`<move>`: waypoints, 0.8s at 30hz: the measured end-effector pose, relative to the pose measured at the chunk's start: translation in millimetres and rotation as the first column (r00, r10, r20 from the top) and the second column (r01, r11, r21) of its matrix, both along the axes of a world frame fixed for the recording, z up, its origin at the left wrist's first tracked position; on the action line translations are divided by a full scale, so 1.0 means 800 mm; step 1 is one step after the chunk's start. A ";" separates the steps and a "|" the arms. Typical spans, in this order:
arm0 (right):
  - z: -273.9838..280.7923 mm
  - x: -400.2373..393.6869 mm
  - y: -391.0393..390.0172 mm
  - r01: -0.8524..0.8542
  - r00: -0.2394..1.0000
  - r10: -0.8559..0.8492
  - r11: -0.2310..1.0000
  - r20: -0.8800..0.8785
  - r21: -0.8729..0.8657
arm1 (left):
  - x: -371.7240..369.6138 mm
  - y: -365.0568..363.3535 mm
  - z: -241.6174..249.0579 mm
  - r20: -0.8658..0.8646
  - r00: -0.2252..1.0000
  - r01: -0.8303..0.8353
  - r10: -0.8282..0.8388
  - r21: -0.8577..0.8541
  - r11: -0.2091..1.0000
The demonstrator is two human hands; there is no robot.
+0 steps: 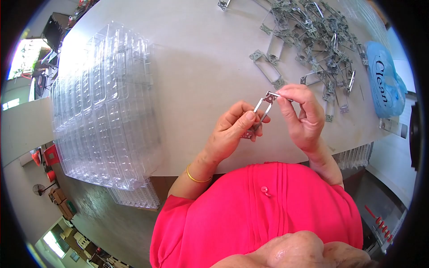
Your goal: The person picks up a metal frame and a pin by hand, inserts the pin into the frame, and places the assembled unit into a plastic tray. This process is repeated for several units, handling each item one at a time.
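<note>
My left hand (232, 127) is closed on a small metal frame (269, 98), thumb on top and fingers underneath. The frame has two slim parallel bars joined by punched end plates, and it tilts up toward the right. Between thumb and forefinger, my right hand (306, 114) pinches a thin metal rod (278, 94) whose tip meets the upper end plate. Fingers cover part of the frame's lower end. Just beyond my hands, a similar frame (267, 69) lies on the white table (196, 67).
A tangled heap of metal frames (321, 40) spreads over the table's far right. Stacked clear plastic trays (105, 107) stand on the left. A blue plastic bag (385, 80) marked "Clean" sits at the right edge. More ribbed trays (355, 156) show below the table at right.
</note>
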State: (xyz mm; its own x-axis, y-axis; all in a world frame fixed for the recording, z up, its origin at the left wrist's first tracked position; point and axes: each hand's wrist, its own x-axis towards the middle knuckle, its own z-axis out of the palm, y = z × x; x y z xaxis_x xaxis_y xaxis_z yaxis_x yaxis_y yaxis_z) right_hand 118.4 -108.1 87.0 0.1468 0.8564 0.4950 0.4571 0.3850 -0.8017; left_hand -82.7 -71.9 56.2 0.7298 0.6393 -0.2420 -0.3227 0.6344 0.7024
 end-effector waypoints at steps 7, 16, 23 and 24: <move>0.004 -0.003 -0.016 0.037 0.999 -0.042 0.968 -0.014 -0.248 | 0.000 -0.006 -0.007 -0.190 0.969 -0.049 0.156 0.471 0.881; 0.019 -0.003 -0.017 -0.213 0.883 -0.073 0.820 -0.464 -0.532 | -0.004 -0.003 -0.011 -0.220 0.959 -0.025 0.181 0.569 0.822; 0.033 0.011 -0.015 -0.412 0.793 -0.065 0.676 -0.606 -0.611 | 0.003 -0.002 0.001 -0.258 0.931 0.036 0.258 0.770 0.637; 0.034 0.011 -0.015 -0.411 0.792 -0.066 0.677 -0.607 -0.611 | 0.005 -0.002 -0.001 -0.258 0.931 0.038 0.257 0.770 0.637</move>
State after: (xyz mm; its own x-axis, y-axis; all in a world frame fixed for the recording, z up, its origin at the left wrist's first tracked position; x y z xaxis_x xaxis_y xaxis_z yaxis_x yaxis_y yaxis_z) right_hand 127.1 -120.0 114.5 -0.0126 0.9329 -0.3600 -0.1576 -0.3574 -0.9205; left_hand -78.8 -73.7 55.5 0.6163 0.7704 0.1632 -0.0226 -0.1899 0.9815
